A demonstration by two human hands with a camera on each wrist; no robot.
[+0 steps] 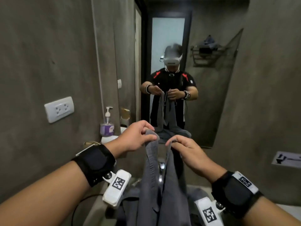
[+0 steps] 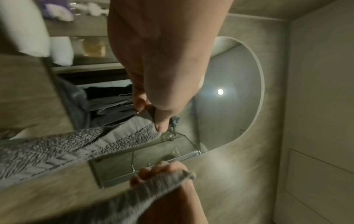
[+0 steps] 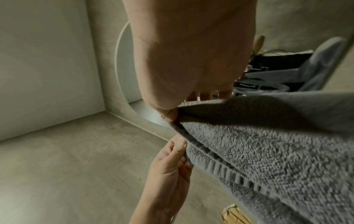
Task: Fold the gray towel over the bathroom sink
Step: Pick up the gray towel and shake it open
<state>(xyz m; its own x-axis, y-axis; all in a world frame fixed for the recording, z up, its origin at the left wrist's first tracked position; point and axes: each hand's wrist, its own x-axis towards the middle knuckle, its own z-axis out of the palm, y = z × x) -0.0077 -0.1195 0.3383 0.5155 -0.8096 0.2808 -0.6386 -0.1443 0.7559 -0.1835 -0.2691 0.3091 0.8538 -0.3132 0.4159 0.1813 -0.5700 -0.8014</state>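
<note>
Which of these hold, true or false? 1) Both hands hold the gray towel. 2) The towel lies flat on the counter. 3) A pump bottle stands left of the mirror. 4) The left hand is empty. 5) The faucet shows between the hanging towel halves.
1) True: the left hand and the right hand each pinch an upper edge of the gray towel.
2) False: it hangs from both hands.
3) True: the pump bottle stands left of the mirror.
4) False: its grip is on the towel.
5) True: the faucet shows there.
</note>
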